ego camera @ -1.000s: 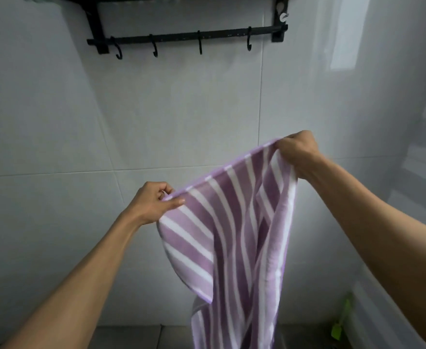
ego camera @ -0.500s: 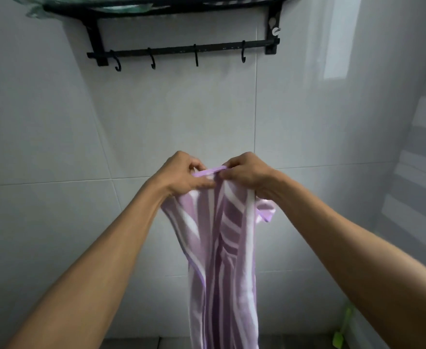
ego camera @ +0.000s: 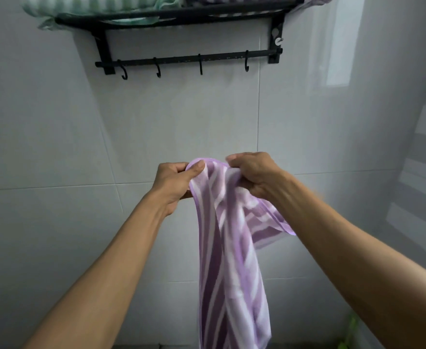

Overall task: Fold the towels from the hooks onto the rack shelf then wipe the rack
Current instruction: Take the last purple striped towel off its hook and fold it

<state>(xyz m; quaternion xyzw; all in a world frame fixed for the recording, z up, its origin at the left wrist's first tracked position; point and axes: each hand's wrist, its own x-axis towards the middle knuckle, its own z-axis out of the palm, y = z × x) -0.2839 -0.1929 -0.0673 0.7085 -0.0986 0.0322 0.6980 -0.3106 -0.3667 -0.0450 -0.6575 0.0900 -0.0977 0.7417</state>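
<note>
Left hand (ego camera: 175, 183): gripping the towel's top edge, thumb pressing over the fold, fingers curling behind it.
Right hand (ego camera: 253, 173): clutching the same edge just at 3 o'clock of the left, fingers curling round bunched cloth.
Towel (ego camera: 228, 260): purple-and-white striped, hanging doubled from both hands toward 6 o'clock, blurred.
Rack (ego camera: 186, 17): black, sitting on the tiled wall at 12 o'clock.
Hooks (ego camera: 158, 71): four, hanging bare from the rack's lower bar.
Shelf: carrying a folded green towel (ego camera: 98, 2) and a purple one (ego camera: 232, 1).
</note>
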